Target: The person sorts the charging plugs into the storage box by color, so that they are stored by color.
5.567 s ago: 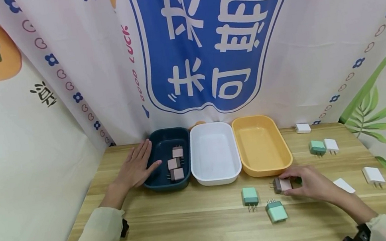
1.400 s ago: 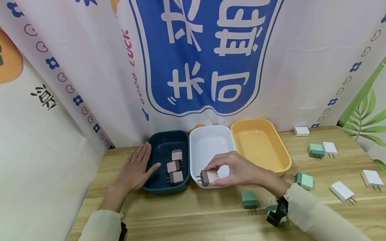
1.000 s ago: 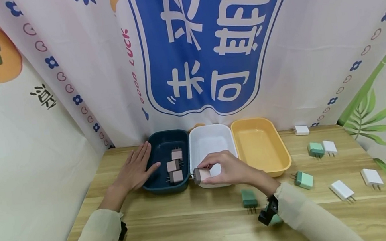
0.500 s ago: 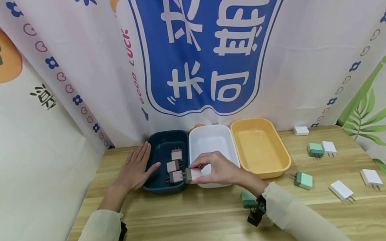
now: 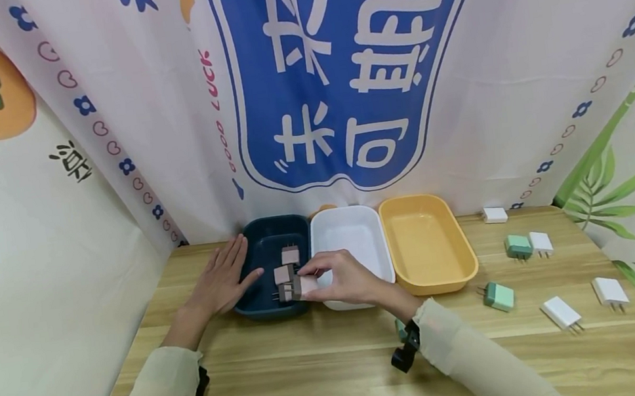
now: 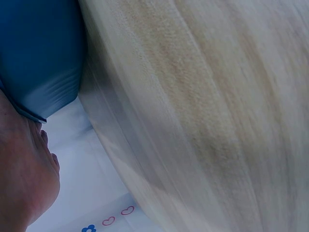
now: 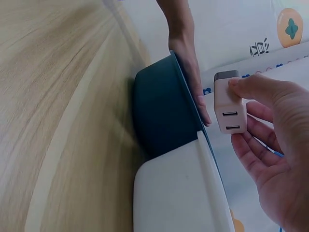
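My right hand (image 5: 342, 279) pinches a pink and grey-brown USB charger (image 7: 229, 104) between thumb and fingers, over the right edge of the dark blue tray (image 5: 271, 308). Two USB ports on its end face the right wrist camera. Inside that tray lie several matching pink chargers (image 5: 290, 255), partly hidden by the held one. My left hand (image 5: 225, 280) rests on the tray's left rim with its fingers straight and thumb reaching inside. In the left wrist view, the left hand (image 6: 24, 169) shows only in part beside the tray's outer wall.
A white tray (image 5: 346, 224) and a yellow tray (image 5: 426, 237) stand to the right of the blue one. Green chargers (image 5: 499, 296) and white chargers (image 5: 562, 313) lie scattered on the wooden table's right side. One green charger is mostly behind the right wrist. A printed curtain hangs behind.
My right hand has picked the pink charger off the table and carried it left, across the white tray, to the blue tray. My left hand has stayed on the rim.
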{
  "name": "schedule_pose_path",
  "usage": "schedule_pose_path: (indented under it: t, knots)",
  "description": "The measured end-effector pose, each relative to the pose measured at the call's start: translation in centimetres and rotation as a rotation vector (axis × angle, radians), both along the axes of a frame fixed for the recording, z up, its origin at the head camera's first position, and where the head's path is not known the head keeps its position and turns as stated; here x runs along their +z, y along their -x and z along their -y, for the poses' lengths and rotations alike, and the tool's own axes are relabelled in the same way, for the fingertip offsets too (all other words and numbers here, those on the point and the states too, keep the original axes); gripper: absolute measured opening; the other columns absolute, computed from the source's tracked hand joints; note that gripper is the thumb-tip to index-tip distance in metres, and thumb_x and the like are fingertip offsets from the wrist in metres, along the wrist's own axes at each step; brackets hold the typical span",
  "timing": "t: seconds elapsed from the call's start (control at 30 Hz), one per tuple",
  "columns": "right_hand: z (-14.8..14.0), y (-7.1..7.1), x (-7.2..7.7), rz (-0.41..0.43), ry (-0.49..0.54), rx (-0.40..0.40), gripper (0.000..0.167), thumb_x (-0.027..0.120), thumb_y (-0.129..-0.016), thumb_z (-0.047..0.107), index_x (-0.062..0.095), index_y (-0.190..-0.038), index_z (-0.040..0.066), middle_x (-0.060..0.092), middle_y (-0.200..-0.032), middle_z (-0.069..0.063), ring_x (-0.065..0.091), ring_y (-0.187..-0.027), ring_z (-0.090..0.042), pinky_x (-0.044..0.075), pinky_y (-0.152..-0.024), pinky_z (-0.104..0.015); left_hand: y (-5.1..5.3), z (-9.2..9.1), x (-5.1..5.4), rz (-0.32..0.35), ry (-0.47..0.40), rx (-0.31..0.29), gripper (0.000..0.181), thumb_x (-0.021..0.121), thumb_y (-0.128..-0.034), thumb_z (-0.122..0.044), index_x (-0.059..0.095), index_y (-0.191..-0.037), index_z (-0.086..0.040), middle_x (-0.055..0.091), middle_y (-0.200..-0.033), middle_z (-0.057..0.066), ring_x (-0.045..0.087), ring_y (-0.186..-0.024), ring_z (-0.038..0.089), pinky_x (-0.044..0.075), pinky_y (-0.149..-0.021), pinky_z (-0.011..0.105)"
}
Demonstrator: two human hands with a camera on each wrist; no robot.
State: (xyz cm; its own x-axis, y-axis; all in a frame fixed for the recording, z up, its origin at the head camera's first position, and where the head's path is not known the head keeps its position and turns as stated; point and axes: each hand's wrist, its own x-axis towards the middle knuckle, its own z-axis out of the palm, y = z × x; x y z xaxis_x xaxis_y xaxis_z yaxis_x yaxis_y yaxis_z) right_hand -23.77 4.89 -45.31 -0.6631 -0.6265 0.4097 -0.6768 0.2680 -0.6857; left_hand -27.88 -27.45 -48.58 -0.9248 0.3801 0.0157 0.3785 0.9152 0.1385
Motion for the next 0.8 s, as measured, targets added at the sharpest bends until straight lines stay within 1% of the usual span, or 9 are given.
schedule_pose_path:
  t: [0.27, 0.5, 0.7, 0.8]
  knots:
    - [1.2, 0.5, -0.7, -0.002, -0.001, -0.022, 0.035, 0.090, -0.086, 0.017, 0.080, -0.117, 0.006, 0.078, -0.112, -0.004, 0.070, -0.098, -0.012, 0.059, -0.089, -0.028, -0.1, -0.1, 0.0, -0.017, -0.013, -0.006, 0.090, 0.037, -0.1099, -0.062, 0.009, -0.169, -0.001, 0.007, -0.177, 0.019, 0.005, -0.164, 0.038, 0.007, -0.131, 0.061]
    - [2.1, 0.7, -0.9, 0.018, -0.013, -0.030, 0.035, 0.088, -0.088, 0.019, 0.079, -0.120, 0.005, 0.078, -0.115, -0.007, 0.070, -0.099, -0.015, 0.060, -0.092, -0.029, -0.2, -0.1, 0.1, -0.024, -0.008, -0.007, 0.089, 0.036, -0.1102, -0.062, 0.010, -0.169, -0.001, 0.007, -0.177, 0.020, 0.008, -0.164, 0.040, 0.009, -0.130, 0.062]
    - [2.6, 1.0, -1.4, 0.031, -0.029, -0.034, 0.035, 0.088, -0.088, 0.018, 0.078, -0.120, 0.005, 0.078, -0.116, -0.008, 0.070, -0.100, -0.015, 0.059, -0.092, -0.025, -0.1, -0.1, 0.1, -0.013, 0.000, -0.007, 0.088, 0.036, -0.1106, -0.062, 0.011, -0.169, 0.000, 0.007, -0.177, 0.019, 0.006, -0.164, 0.039, 0.007, -0.130, 0.061]
    - [2.8, 1.2, -1.6, 0.025, -0.035, -0.038, 0.036, 0.089, -0.087, 0.017, 0.078, -0.120, 0.005, 0.078, -0.117, -0.007, 0.070, -0.101, -0.015, 0.058, -0.091, -0.024, -0.1, -0.1, 0.2, -0.013, -0.005, -0.009, 0.088, 0.036, -0.1107, -0.061, 0.013, -0.169, 0.001, 0.007, -0.177, 0.020, 0.006, -0.164, 0.039, 0.007, -0.130, 0.062]
